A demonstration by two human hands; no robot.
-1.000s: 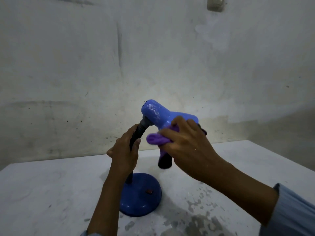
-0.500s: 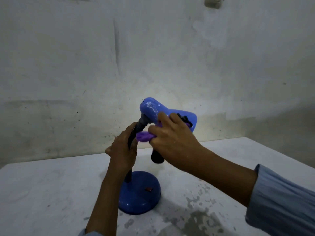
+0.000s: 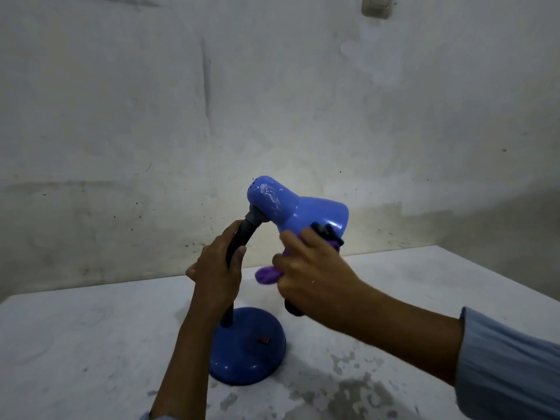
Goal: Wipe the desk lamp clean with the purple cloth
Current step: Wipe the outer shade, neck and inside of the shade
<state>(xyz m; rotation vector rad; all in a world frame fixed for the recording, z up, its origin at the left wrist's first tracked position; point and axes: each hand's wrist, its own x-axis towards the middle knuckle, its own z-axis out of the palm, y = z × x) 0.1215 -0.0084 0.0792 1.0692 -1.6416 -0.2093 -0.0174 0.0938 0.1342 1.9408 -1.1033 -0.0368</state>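
My left hand (image 3: 215,275) is gripping the black flexible neck (image 3: 242,237) of the desk lamp (image 3: 291,204), and my right hand (image 3: 312,274) is pressing the bunched purple cloth (image 3: 268,274) against the underside of the blue shade. The lamp's round base (image 3: 248,348) is standing on the stained white surface (image 3: 91,344), in front of a grey wall (image 3: 181,101).

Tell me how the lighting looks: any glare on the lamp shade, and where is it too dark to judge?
Head view: dim room, with one bright patch on the wall behind the glossy blue desk lamp; white glare streaks on the shade's neck; table edges bow from the wide lens; the crumpled purple cloth in the right hand is soft-edged; the left hand on the black neck sits in shadow.
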